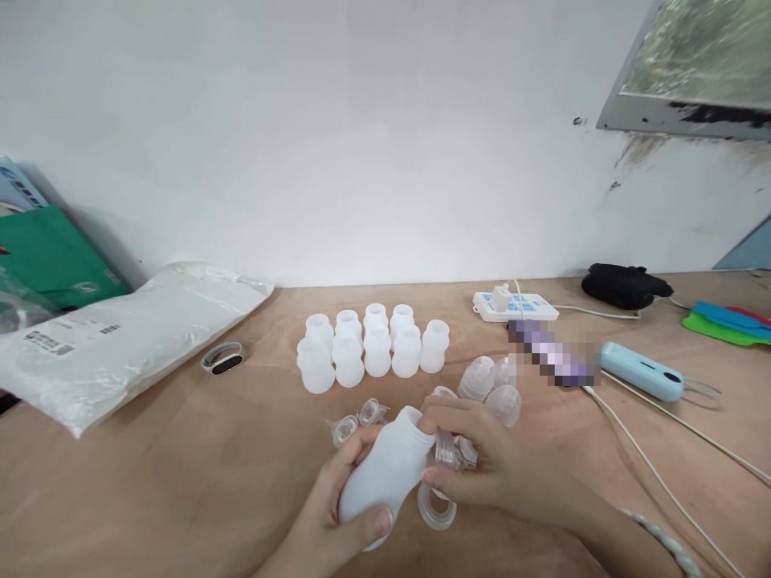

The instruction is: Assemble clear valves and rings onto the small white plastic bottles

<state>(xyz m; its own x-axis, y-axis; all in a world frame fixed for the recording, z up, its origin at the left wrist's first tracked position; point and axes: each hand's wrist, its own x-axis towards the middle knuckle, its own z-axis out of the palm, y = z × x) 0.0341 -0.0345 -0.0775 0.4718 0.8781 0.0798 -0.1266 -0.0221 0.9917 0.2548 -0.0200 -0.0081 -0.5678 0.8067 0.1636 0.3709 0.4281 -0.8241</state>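
Note:
My left hand [346,514] is wrapped round a frosted white bottle [385,474] with a pinched waist, tilted with its mouth to the upper right. At that mouth, my right hand [482,457] grips a clear ribbed bottle fitting [446,449]; its fingertips touch the bottle's rim. Below it lies a clear ring [437,512], partly under the fingers. Two clear ring-shaped pieces [346,429] rest just beyond the left hand. Clear domed caps [479,377] are grouped past the right hand. Further back, several more frosted bottles [377,351] stand upright in two rows.
On the left are a white plastic mailing bag [138,329], a fitness band [224,359] and a green folder [54,253]. To the right lie a power strip [530,307], a partly pixelated purple object [542,349], a light blue device [642,371], a black pouch [623,285] and trailing cables.

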